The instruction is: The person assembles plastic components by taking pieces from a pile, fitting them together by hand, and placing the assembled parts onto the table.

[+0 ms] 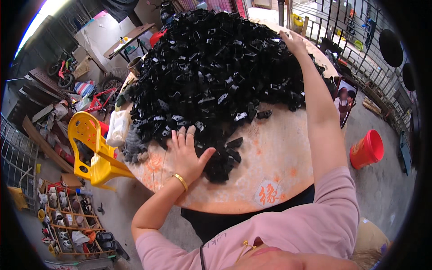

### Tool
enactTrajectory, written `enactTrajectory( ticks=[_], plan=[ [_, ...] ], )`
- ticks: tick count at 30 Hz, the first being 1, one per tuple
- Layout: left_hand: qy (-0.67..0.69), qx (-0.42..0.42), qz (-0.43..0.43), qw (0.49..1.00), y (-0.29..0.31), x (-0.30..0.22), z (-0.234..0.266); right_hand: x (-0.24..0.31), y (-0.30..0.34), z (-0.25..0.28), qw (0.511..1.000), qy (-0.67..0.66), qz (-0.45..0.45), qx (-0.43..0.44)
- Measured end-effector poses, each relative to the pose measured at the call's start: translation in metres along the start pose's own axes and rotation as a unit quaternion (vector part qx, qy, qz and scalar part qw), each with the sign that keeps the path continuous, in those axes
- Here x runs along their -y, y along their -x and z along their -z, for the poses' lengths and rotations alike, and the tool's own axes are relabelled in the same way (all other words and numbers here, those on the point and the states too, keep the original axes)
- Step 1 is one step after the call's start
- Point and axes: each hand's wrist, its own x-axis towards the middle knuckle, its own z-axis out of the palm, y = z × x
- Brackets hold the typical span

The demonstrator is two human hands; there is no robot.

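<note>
A large heap of small black plastic parts [202, 67] covers most of a round orange-and-cream table [279, 148]. My left hand [186, 155], with a gold bangle at the wrist, lies at the heap's near left edge. Its fingers are spread and touch the nearest parts, holding nothing that I can see. Stretched far forward, my right hand [294, 44] is at the heap's far right edge. Its fingers look extended and apart, beside the outermost parts. A small spill of black parts [220, 166] trails toward me, just right of my left thumb.
At the table's left edge are a white plastic container [118, 128] and grey cloth [135, 144]. A yellow plastic chair [92, 153] stands left of the table, with a shoe rack [72, 218] nearer. On the right are a red bucket [366, 149] and a tilted screen [345, 102] showing people.
</note>
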Motion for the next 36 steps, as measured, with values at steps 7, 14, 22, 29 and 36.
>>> enactTrajectory(
  ticks=[7, 14, 22, 29, 36],
  plan=[
    [0.020, 0.004, -0.014, 1.000, 0.001, -0.004, 0.003, 0.080, 0.029, -0.018, 0.988, 0.020, 0.107, 0.108],
    [0.102, 0.000, -0.069, 0.992, -0.011, -0.012, -0.003, 0.117, 0.086, -0.034, 0.964, -0.126, 0.224, 0.066],
    [0.026, 0.088, -0.174, 0.980, 0.021, -0.052, 0.023, 0.114, 0.171, -0.002, 0.923, -0.224, 0.313, 0.017],
    [0.052, 0.107, -0.487, 0.865, 0.012, -0.112, -0.004, 0.109, 0.209, 0.016, 0.891, -0.147, 0.414, -0.112],
    [0.045, 0.164, -0.514, 0.841, -0.024, -0.146, -0.044, 0.091, 0.223, 0.024, 0.896, -0.147, 0.413, -0.063]
  ],
)
